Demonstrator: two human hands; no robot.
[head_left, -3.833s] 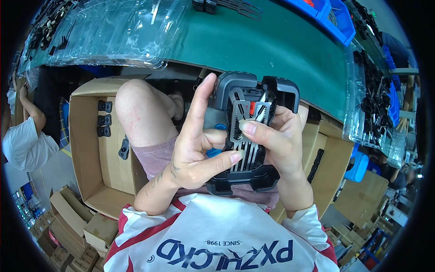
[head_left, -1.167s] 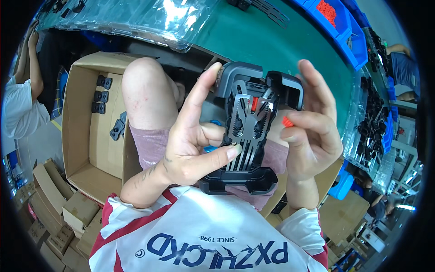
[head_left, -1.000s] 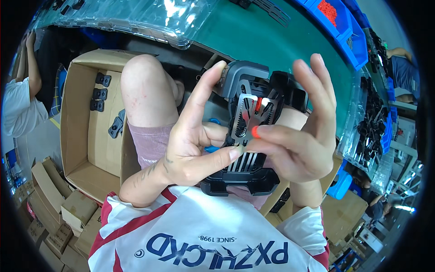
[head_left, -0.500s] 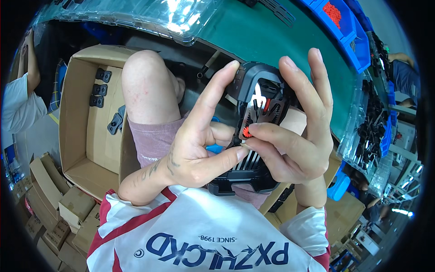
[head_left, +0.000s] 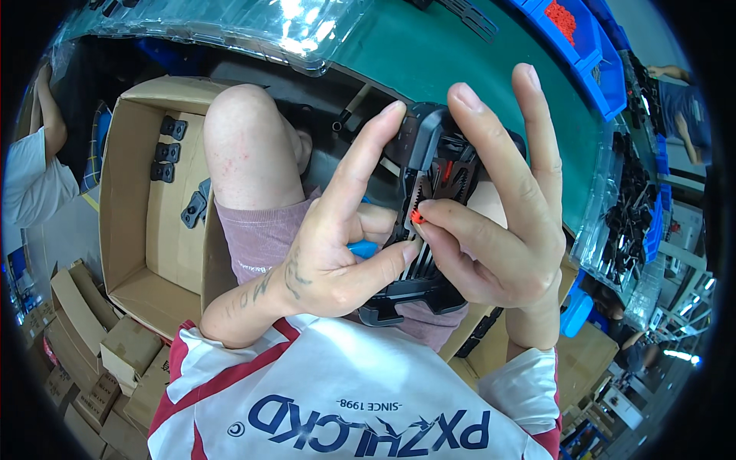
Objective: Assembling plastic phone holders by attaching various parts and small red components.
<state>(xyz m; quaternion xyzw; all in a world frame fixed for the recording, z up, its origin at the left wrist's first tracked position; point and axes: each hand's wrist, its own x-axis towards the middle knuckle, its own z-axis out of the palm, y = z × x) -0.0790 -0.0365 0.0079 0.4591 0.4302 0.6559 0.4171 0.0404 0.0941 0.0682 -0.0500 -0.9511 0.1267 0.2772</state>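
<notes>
A black plastic phone-holder-like housing (head_left: 426,123) is held upright above my lap, its inside with toothed racks and metal strips facing me. My left hand (head_left: 326,249) grips it from the left, index finger reaching up to its top corner and thumb pointing across its lower part. With thumb and index finger, my right hand (head_left: 510,238) pinches a small orange-red gear (head_left: 416,218) at a toothed rack inside the housing; its other fingers stretch upward. Another red piece (head_left: 448,169) sits higher inside. The fingers partly hide the gear's seat.
Left of my knee stands a cardboard box (head_left: 126,222) holding several black parts (head_left: 175,128). Beyond the housing lies a green tabletop (head_left: 429,65) with a blue bin (head_left: 594,54) containing orange-red pieces (head_left: 560,23). Clear trays hold black parts (head_left: 621,203) at right. Other people work at both sides.
The housing has tilted slightly, and its inner strips catch less light. My right hand's upper fingers have shifted up and left, while its pinch stays at the gear.
</notes>
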